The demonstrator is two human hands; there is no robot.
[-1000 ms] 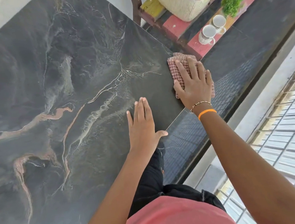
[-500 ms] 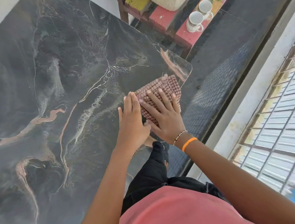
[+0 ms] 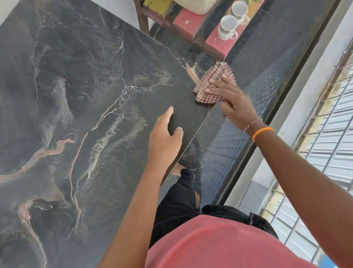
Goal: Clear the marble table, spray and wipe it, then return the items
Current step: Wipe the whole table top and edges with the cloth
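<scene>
The right hand (image 3: 233, 103) presses the checked cloth (image 3: 214, 81) flat at the marble table (image 3: 61, 101) corner — unwiped surface lies leftward, beyond the left hand (image 3: 164, 135), spread flat.

cloth (image 3: 211, 83): now at the table's right corner, partly over the edge; half a second ago it lay further in, beside the left hand
right hand (image 3: 236, 104): now out at the corner with the cloth, fingers on its near part
left hand (image 3: 164, 137): no longer touching the right hand; thumb spread, a gap between the two
</scene>
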